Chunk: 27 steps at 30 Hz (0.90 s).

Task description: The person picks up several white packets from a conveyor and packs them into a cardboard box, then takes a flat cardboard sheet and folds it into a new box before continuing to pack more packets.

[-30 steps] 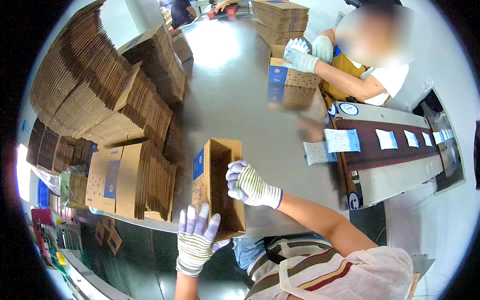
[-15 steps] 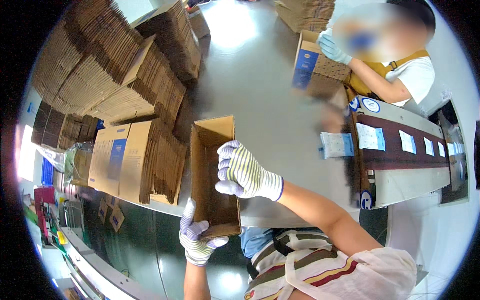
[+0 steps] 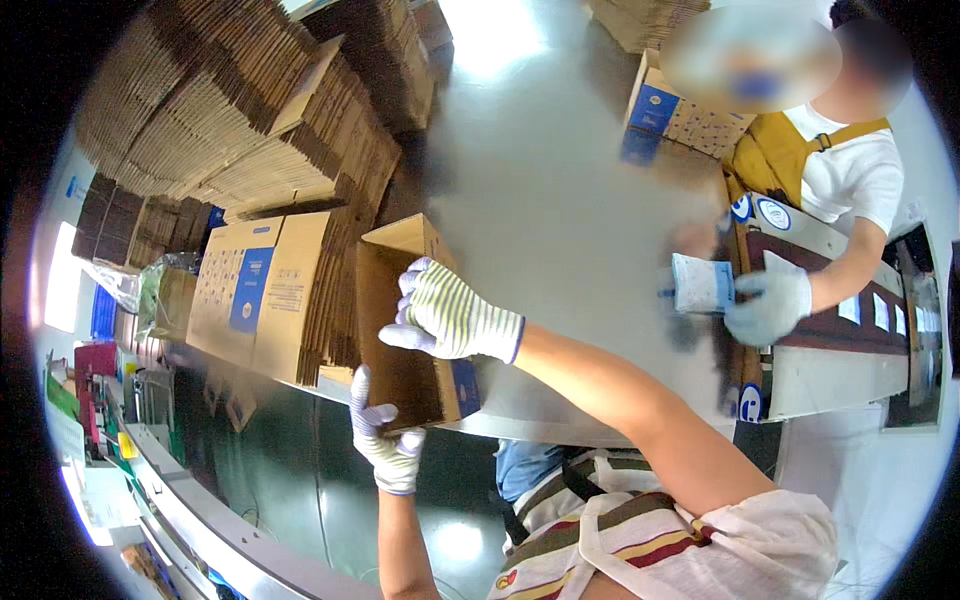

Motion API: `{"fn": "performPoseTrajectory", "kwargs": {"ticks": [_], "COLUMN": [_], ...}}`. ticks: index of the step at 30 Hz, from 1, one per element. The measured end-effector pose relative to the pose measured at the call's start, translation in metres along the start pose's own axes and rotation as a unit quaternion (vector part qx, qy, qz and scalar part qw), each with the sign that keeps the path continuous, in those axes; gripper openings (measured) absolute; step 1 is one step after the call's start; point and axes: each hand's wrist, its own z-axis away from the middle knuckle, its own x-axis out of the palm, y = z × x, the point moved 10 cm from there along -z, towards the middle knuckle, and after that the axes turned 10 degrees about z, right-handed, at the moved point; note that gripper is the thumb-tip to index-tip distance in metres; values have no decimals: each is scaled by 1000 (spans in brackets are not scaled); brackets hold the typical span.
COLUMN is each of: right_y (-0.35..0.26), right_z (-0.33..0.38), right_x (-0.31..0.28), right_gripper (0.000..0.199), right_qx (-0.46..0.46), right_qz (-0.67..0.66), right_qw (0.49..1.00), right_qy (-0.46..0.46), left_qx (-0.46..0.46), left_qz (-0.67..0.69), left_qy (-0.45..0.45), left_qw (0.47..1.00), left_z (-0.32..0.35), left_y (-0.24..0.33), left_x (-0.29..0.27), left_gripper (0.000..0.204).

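Note:
An open, narrow cardboard box (image 3: 459, 388) stands tilted at the table's near edge, its brown inside facing me and a blue patch on its right side. My left hand (image 3: 388, 450), in a striped knit glove, grips its lower left corner, with one finger stretched up along the side. My right hand (image 3: 455, 312), gloved alike, is closed like a fist in front of the box's opening. Its curled fingers hide whatever they may hold. To the left of the box, flattened printed cartons (image 3: 262, 290) stand in a row.
Tall stacks of flattened cardboard (image 3: 190, 120) rise at the far left. On the right, a conveyor (image 3: 830, 375) carries several white-and-blue packets; one packet (image 3: 703, 284) lies at its end. A co-worker's gloved hand (image 3: 770, 305) reaches there. Another printed carton (image 3: 690, 125) stands beyond on the grey table (image 3: 550, 180).
The box has turned, showing its blue right side. My right hand has shifted left and slightly up. The co-worker's hand has come from the far carton to the packets.

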Motion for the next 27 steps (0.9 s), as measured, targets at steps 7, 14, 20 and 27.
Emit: {"fn": "performPoseTrajectory", "kwargs": {"ticks": [7,14,20,27], "right_y": [-1,20,19,30], "right_z": [55,84,82,92], "right_x": [-68,-82,-73,-77], "right_gripper": [34,18,25,22], "right_qx": [-44,17,61,113], "right_qz": [-7,11,2,-47], "right_qw": [999,999,989,979], "right_qy": [-15,35,138,165], "left_qx": [12,203,168,155], "left_qz": [-19,-250,-184,-153], "left_qy": [-64,-202,-93,-45], "left_qw": [998,925,964,975], "left_z": [38,32,28,30], "left_y": [30,62,54,60], "left_x": [83,120,93,102], "left_gripper": [51,40,44,40]}}
